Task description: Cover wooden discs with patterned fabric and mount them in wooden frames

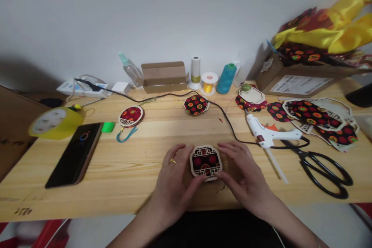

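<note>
A rounded, eight-sided piece of dark patterned fabric in a pale fretwork wooden frame (206,162) lies at the table's near middle. My left hand (176,176) curves round its left side, thumb at the lower left rim. My right hand (244,176) holds it from the other side, with the thumb at the lower right rim and the fingers by the upper right. A ring is on my left hand. Farther back are a similar round red ornament (131,116) with a blue cord and a dark fabric octagon (196,104).
At right lie a white glue gun (270,133), black scissors (325,172) and frames with fabric (319,116). A phone (74,155) and yellow tape (56,122) are at left. A black cable (229,120) crosses the table. Thread spools (226,78) and a filled carton (299,79) stand behind.
</note>
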`<state>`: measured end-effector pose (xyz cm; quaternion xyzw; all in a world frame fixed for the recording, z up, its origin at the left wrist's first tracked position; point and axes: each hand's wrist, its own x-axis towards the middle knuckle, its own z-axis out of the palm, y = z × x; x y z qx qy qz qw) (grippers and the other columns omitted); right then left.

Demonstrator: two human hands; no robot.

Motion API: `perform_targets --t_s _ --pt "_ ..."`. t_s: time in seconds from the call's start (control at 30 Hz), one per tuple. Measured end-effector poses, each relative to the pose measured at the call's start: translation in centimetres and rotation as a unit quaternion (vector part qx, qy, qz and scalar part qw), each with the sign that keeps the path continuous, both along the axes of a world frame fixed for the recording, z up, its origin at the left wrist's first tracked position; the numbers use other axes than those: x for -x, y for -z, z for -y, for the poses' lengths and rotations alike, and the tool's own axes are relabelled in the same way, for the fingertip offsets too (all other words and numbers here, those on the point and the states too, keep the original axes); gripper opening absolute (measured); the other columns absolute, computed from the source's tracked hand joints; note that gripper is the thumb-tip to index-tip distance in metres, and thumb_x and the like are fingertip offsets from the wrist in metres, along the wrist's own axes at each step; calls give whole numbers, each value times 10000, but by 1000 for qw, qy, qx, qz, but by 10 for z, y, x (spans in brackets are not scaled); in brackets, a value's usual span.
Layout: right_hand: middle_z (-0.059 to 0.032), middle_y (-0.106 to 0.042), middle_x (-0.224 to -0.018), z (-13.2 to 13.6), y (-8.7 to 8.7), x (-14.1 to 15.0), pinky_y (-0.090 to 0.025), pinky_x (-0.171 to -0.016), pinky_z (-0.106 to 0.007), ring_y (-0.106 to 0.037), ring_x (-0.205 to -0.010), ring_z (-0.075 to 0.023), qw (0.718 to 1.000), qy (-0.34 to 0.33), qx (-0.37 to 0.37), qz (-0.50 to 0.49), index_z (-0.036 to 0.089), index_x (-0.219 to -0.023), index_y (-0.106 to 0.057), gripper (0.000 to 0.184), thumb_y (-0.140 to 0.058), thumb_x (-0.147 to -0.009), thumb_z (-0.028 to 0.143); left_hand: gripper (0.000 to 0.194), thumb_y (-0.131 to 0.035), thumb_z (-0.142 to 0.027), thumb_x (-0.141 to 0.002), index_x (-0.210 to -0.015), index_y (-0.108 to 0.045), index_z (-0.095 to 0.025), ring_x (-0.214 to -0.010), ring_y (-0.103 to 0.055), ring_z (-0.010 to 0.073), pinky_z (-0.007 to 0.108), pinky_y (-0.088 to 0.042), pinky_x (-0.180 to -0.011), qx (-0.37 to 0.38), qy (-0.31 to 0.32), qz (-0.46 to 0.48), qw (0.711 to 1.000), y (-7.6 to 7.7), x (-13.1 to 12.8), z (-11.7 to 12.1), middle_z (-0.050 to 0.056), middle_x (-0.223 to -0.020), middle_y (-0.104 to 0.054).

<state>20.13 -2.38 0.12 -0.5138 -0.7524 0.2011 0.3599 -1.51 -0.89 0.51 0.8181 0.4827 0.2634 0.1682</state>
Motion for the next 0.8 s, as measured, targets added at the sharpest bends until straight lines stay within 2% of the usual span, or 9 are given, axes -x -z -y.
perform_targets --t_s 0.1,0.27,0.43,0.8 --pt "-73 -451 -1388 2 -2 -3 -388 -1050 -490 -316 -1307 -256 998 -31 51 35 269 -1381 -345 620 -635 -835 318 692 -640 -364 -831 -1395 -271 -207 -1288 -362 293 482 -421 -1025 49 10 8 999 5 0 4 144 -1335 -460" --pt "-59 -426 -1406 2 -2 -4 -338 -1092 -486 -267 -1328 -256 992 -52 97 53 271 -1406 -309 669 -642 -827 299 821 -694 -426 -778 -1418 -220 -223 -1329 -301 312 503 -384 -1057 99 18 -13 995 9 0 4 147 -1382 -413" --pt "-76 -406 -1406 3 -2 -3 -341 -1091 -465 -263 -1330 -261 992 -46 108 42 256 -1410 -291 705 -655 -813 347 864 -711 -339 -774 -1433 -158 -256 -1325 -315 329 534 -376 -1049 88 33 -32 995 12 1 1 131 -1386 -438" --pt "-74 -456 -1313 2 -4 0 -361 -1069 -433 -311 -1275 -238 993 -39 109 30 263 -1370 -315 606 -612 -842 285 817 -729 -314 -759 -1398 -231 -204 -1238 -422 333 521 -409 -985 46 25 -62 997 14 -3 -1 164 -1314 -513"
